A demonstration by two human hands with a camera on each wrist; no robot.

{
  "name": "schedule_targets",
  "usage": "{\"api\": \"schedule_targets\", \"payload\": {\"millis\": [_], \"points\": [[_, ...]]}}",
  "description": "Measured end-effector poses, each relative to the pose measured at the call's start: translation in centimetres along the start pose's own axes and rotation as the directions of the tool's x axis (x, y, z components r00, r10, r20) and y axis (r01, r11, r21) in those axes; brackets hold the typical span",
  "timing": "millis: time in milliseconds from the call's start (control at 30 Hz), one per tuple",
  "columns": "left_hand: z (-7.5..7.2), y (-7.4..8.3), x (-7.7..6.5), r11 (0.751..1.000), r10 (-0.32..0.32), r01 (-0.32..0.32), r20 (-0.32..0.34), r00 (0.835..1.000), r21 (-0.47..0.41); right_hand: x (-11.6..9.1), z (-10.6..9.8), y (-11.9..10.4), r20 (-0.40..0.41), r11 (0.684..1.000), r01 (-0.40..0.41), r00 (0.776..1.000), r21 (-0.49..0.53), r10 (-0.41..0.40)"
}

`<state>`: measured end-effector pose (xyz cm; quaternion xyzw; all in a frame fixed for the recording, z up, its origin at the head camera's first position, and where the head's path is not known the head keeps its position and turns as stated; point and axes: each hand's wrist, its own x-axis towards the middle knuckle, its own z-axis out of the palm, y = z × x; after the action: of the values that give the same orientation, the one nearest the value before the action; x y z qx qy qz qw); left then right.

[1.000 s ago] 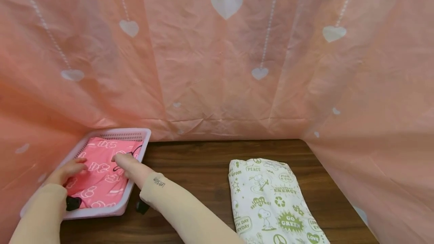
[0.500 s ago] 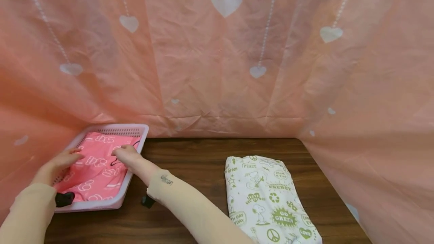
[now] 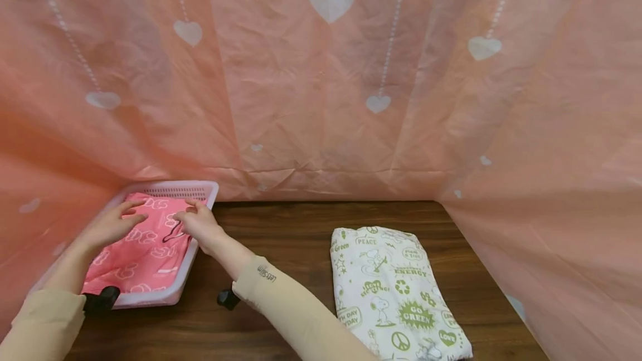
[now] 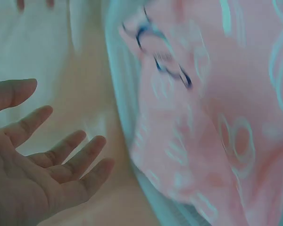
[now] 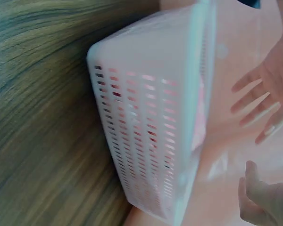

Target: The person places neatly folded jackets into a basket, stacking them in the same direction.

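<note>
Folded pink cloth [image 3: 145,244] with white outline prints and a dark cord lies in a pale pink plastic basket [image 3: 173,298] at the left of the head view. My left hand [image 3: 112,228] hovers over the basket's left side, its fingers spread. In the left wrist view the same left hand [image 4: 47,160] is bare-palmed, apart from the cloth [image 4: 203,122]. Over the basket's right side is my right hand [image 3: 203,230], fingers loosely bent. The right wrist view has both hands beyond the basket's perforated wall [image 5: 137,122], the right hand [image 5: 264,197] holding nothing.
A folded white cloth [image 3: 396,294] with green cartoon prints lies on the dark wooden table [image 3: 281,255], right of the basket. Pink curtain [image 3: 321,99] with white hearts encloses the back and sides. Black wrist straps [image 3: 102,299] show at both wrists.
Both hands have risen off the pink cloth, and the left has moved up and forward. Basket and cloths stay in place, while the head view has shifted slightly.
</note>
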<state>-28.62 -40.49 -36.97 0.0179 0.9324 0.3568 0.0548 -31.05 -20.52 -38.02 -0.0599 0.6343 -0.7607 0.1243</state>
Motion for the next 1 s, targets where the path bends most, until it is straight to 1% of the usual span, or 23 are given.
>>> {"api": "schedule_targets", "payload": {"millis": [100, 167, 233, 333, 400, 533, 633, 767, 867, 1000], "points": [[1.2, 2.3, 0.0, 0.997, 0.061, -0.059, -0.040, 0.997, 0.051, -0.2, -0.9, -0.9, 0.013, 0.999, 0.031, 0.999, 0.036, -0.031], [1.8, 3.7, 0.0, 0.994, 0.077, -0.072, -0.065, 0.995, 0.077, -0.3, -1.7, -1.5, 0.040, 0.998, 0.048, 0.998, 0.047, -0.050], [2.4, 5.0, -0.2, 0.993, 0.093, -0.086, -0.089, 0.992, 0.081, -0.3, -2.9, -2.0, 0.081, 0.997, 0.064, 0.994, 0.042, -0.067], [3.6, 6.8, -0.6, 0.994, 0.106, -0.101, -0.133, 0.985, 0.047, -0.5, -5.3, -2.8, 0.153, 0.996, 0.085, 0.985, 0.004, -0.084], [4.5, 7.9, -0.9, 0.993, 0.118, -0.119, -0.160, 0.980, 0.004, -0.8, -7.2, -3.5, 0.198, 0.995, 0.093, 0.977, -0.042, -0.083], [6.5, 9.6, -1.2, 0.984, 0.146, -0.162, -0.197, 0.969, -0.068, -1.8, -11.3, -4.9, 0.271, 0.987, 0.103, 0.960, -0.127, -0.066], [8.2, 10.7, -1.3, 0.976, 0.153, -0.177, -0.174, 0.973, -0.130, -2.9, -14.6, -5.9, 0.307, 0.981, 0.105, 0.950, -0.162, -0.051], [10.7, 12.1, -1.6, 0.963, 0.146, -0.168, -0.113, 0.983, -0.211, -4.8, -19.1, -7.4, 0.325, 0.970, 0.132, 0.944, -0.206, -0.059], [12.9, 13.2, -1.9, 0.947, 0.164, -0.184, -0.095, 0.982, -0.265, -6.3, -22.4, -8.0, 0.341, 0.954, 0.167, 0.937, -0.249, -0.075], [16.3, 14.4, -1.9, 0.918, 0.188, -0.202, -0.073, 0.979, -0.341, -8.4, -27.3, -7.9, 0.379, 0.924, 0.205, 0.923, -0.323, -0.072]]}}
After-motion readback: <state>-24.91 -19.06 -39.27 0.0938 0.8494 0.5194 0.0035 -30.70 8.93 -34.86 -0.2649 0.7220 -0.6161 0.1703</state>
